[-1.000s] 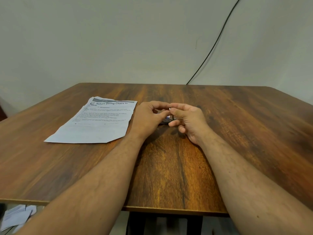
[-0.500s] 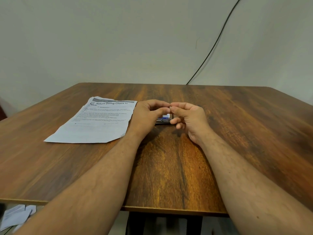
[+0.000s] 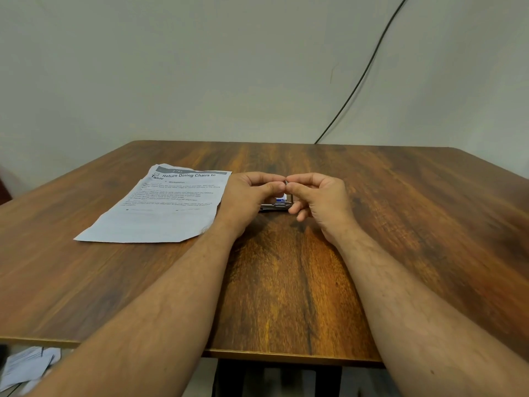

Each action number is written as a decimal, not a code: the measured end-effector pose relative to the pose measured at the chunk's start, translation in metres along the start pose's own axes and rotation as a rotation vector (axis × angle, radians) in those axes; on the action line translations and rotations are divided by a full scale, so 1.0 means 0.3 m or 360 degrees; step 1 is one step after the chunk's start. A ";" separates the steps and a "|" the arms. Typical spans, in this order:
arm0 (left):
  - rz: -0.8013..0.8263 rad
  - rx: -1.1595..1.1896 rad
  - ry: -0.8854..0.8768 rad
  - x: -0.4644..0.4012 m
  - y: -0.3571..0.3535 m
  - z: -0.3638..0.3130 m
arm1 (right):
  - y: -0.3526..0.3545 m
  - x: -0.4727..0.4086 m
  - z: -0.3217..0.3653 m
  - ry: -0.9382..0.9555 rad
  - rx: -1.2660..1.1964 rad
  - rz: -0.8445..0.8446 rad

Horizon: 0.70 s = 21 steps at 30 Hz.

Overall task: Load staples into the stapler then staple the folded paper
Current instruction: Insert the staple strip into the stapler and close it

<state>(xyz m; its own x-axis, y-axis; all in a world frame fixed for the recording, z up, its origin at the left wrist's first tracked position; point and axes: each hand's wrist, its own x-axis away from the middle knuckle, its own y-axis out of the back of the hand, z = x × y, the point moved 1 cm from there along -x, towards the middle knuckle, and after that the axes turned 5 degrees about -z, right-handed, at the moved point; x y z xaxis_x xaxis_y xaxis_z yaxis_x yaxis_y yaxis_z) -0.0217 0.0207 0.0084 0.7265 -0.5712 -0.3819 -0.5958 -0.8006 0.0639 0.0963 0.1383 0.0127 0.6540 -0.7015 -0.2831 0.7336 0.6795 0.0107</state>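
Note:
My left hand point(image 3: 252, 193) and my right hand point(image 3: 317, 196) meet fingertip to fingertip above the middle of the wooden table point(image 3: 286, 282). Between the pinched tips shows a tiny dark metal piece, seemingly a staple strip point(image 3: 285, 183), mostly hidden by the fingers. Just below the hands the metal stapler point(image 3: 273, 207) lies on the table, with a small blue and white part point(image 3: 281, 199) showing above it; both are partly covered by my fingers. The printed paper point(image 3: 160, 207) lies flat to the left, its right edge beside my left wrist.
A black cable point(image 3: 360, 78) runs down the wall to the table's far edge. Loose papers point(image 3: 25, 365) lie on the floor at the lower left, below the table's near edge point(image 3: 286, 355).
Both hands have risen slightly off the stapler, with the fingertips pinched together higher up. More of the stapler and its blue and white part now shows beneath them.

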 end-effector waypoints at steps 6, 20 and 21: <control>0.0024 0.0043 0.0002 0.002 -0.006 0.003 | 0.002 0.006 0.003 0.0155 0.0169 -0.0072; 0.0120 0.0420 0.0315 0.002 -0.011 -0.013 | -0.015 0.022 0.011 0.0711 0.0720 -0.0223; 0.0119 0.0443 0.0335 -0.001 -0.010 -0.009 | -0.014 0.022 0.013 0.0721 0.0748 -0.0220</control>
<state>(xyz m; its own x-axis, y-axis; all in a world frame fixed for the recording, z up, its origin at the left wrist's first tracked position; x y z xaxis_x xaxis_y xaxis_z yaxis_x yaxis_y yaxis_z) -0.0191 0.0228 0.0109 0.7148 -0.6742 -0.1855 -0.6993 -0.6918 -0.1802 0.0983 0.1299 0.0144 0.4810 -0.5463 -0.6857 0.8747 0.3519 0.3332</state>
